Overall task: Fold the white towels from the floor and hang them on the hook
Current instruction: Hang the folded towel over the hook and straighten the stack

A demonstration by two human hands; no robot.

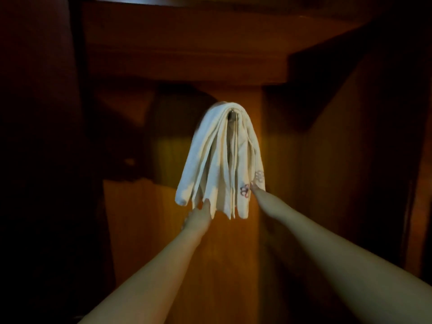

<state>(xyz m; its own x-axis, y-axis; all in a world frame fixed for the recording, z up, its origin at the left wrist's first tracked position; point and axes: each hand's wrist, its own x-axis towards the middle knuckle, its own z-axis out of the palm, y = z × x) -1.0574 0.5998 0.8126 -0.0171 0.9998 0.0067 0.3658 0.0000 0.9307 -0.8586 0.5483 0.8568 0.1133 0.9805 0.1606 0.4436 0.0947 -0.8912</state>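
Folded white towels (219,160) hang draped over a small metal hook (233,115) on a wooden panel, their layered edges pointing down. A small embroidered mark shows on the lower right layers. My left hand (198,215) reaches up to the bottom left edges, its thumb against the cloth. My right hand (256,188) touches the lower right side near the embroidery. Most of its fingers are hidden behind the towels, so its hold is unclear.
The wooden panel (280,174) behind the towels is lit orange. A wooden beam or shelf (187,59) crosses overhead. Both sides of the view are dark, with a wooden wall (364,136) at the right.
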